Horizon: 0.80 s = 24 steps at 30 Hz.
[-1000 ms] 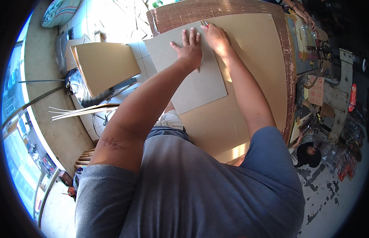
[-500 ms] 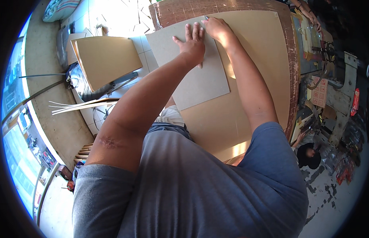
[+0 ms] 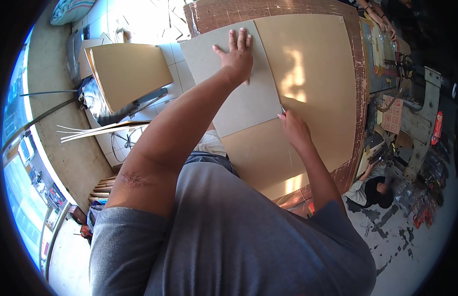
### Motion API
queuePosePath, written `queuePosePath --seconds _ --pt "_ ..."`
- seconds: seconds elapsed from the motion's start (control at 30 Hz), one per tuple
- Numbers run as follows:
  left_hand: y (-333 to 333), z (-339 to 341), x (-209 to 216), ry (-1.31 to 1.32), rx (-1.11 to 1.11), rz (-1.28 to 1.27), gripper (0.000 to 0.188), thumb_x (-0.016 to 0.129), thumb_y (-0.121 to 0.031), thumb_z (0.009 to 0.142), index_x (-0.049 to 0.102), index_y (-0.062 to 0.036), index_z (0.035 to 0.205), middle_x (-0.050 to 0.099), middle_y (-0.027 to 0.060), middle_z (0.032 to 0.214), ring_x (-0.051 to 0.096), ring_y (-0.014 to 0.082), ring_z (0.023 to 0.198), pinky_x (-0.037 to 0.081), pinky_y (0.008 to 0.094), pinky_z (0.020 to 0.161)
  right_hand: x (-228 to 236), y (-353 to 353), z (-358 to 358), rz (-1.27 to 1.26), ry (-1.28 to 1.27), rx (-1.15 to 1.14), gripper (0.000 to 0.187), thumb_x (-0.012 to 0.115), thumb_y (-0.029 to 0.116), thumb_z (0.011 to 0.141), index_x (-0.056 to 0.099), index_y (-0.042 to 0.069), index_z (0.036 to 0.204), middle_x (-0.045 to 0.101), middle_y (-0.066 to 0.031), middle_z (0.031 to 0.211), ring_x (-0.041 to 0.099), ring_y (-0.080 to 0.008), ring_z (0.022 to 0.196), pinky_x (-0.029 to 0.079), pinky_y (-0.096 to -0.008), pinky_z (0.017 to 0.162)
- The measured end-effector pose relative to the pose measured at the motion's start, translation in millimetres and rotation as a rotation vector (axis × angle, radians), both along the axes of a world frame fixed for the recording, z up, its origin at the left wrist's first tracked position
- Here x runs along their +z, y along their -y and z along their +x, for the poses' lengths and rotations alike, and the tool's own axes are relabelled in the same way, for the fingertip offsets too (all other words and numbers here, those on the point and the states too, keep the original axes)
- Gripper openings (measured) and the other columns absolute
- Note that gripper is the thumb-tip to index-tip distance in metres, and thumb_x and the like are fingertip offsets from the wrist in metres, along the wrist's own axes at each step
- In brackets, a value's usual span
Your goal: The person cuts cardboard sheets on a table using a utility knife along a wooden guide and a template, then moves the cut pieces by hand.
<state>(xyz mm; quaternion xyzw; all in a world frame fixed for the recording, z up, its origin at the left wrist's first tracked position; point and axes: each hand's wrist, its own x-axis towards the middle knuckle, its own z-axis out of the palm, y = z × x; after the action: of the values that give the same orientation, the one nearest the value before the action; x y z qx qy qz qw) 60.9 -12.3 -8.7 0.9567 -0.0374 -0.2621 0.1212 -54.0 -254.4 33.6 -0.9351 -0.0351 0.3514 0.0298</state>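
Note:
My left hand [image 3: 236, 60] lies flat with spread fingers on a grey sheet of cardboard [image 3: 248, 106], pressing near its far end. That sheet rests on a larger tan board [image 3: 317, 64], overlapping its left part. By the grey sheet's near right corner, my right hand [image 3: 295, 129] is closed around a small utility knife [image 3: 282, 110]. Only the knife's thin front end and a bit of red show; the fingers cover the rest. Its tip is at the sheet's right edge, on or just above the tan board.
A scratched brown worktable [image 3: 278, 9] carries the boards. Left of it stands a stack of tan boards [image 3: 133, 71], with thin strips [image 3: 98, 130] sticking out nearer me. To the right are a metal frame [image 3: 426, 108], plastic-wrapped items and a person [image 3: 374, 190]; another person's hands [image 3: 382, 19] show far right.
My right hand has drawn the knife toward me along the grey sheet's right edge, from the far corner to the near one. My left hand has stayed in place on the sheet.

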Motion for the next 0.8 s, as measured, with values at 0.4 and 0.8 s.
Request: queuePosePath --seconds 0.4,0.8 --pt "-1 -1 4 -0.002 0.015 0.004 0.137 0.094 -0.032 0.057 0.005 -0.0058 0.158 -0.008 0.0108 0.166 -0.004 0.0409 0.152 0.025 0.0819 0.102 32 -56 102 0.233 0.155 -0.004 0.042 0.043 0.037 0.104 0.063 0.0 0.102 0.068 -0.026 0.09 0.066 -0.0447 0.086 0.051 -0.0527 0.077" --pt "1 1 3 -0.024 0.005 0.009 0.137 0.095 -0.03 0.057 0.005 -0.0064 0.158 -0.009 0.0106 0.166 -0.004 0.0408 0.151 0.024 0.0809 0.104 -55 -140 215 0.329 0.313 -0.056 0.05 0.045 0.039 0.103 0.064 -0.007 0.107 0.067 -0.0308 0.104 0.063 -0.0482 0.103 0.05 -0.052 0.09"
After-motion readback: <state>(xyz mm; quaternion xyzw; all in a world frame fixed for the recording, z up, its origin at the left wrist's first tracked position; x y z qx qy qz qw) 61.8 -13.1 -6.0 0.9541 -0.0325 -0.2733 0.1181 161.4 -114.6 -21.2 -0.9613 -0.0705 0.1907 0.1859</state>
